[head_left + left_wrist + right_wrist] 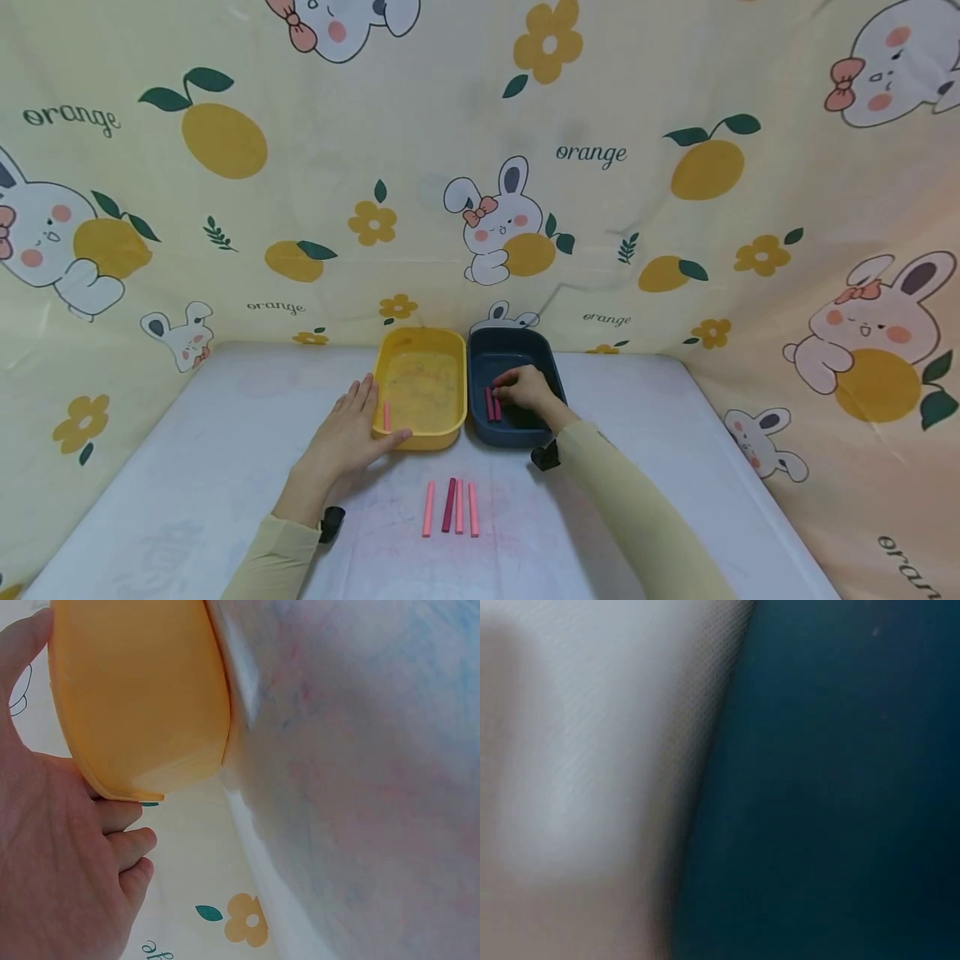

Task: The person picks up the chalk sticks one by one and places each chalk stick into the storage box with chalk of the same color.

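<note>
My left hand [341,429] rests against the near left corner of a yellow plastic bin [459,392]. Its fingers lie straight along the left side and the thumb reaches across the near rim; the left wrist view shows the bin's outer wall [142,690] beside the palm. Inside that bin, a light pink stick [387,416] leans near the left wall. My right hand [528,390] reaches into a dark blue bin [517,439], its fingertips pinching the top end of a dark pink stick [498,410]. Another dark pink stick [490,405] lies alongside. The right wrist view shows only blurred blue wall [817,780].
In front of the bins, several sticks lie in a row on the white table cover [360,567]: light pink ones [428,510] and a dark pink one [448,506]. A patterned cloth [427,125] with rabbits and oranges rises behind. Both bins stand side by side.
</note>
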`<state>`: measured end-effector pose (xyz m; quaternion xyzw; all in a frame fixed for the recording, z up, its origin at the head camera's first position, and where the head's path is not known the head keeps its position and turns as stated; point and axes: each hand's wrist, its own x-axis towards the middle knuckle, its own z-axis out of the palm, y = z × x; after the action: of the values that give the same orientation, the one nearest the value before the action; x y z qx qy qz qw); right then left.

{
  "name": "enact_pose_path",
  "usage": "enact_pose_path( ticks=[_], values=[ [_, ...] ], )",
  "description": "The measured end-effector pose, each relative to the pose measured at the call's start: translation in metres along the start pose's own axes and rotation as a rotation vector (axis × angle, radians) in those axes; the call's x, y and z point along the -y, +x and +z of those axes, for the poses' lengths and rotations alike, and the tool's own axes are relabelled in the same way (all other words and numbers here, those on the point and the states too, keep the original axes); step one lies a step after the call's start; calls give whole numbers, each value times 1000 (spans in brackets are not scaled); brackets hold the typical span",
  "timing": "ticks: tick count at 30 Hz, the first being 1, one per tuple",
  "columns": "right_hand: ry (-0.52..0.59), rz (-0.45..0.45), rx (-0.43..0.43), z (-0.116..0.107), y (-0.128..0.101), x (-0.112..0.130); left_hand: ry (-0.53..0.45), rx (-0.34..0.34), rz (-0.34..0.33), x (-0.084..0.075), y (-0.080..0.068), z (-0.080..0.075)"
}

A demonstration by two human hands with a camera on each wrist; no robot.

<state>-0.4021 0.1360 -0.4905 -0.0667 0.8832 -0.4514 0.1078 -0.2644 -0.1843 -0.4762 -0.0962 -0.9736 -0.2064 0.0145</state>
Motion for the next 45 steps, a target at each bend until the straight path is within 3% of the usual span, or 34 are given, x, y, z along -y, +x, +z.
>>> enact_pose_path(
  ticks=[12, 20, 26, 45],
  values=[
    [-99, -11, 10, 0, -2, 4, -2, 19, -14, -1, 1, -1],
    [-101, -16, -6, -2, -7, 5, -11, 28, -31, -3, -1, -2],
    [-77, -69, -48, -5, -13, 6, -16, 30, -35, -4, -1, -2],
    [-51, -212, -169, -13, -61, 41, -4, 16, -23, -1, -1, 0]
  ],
)
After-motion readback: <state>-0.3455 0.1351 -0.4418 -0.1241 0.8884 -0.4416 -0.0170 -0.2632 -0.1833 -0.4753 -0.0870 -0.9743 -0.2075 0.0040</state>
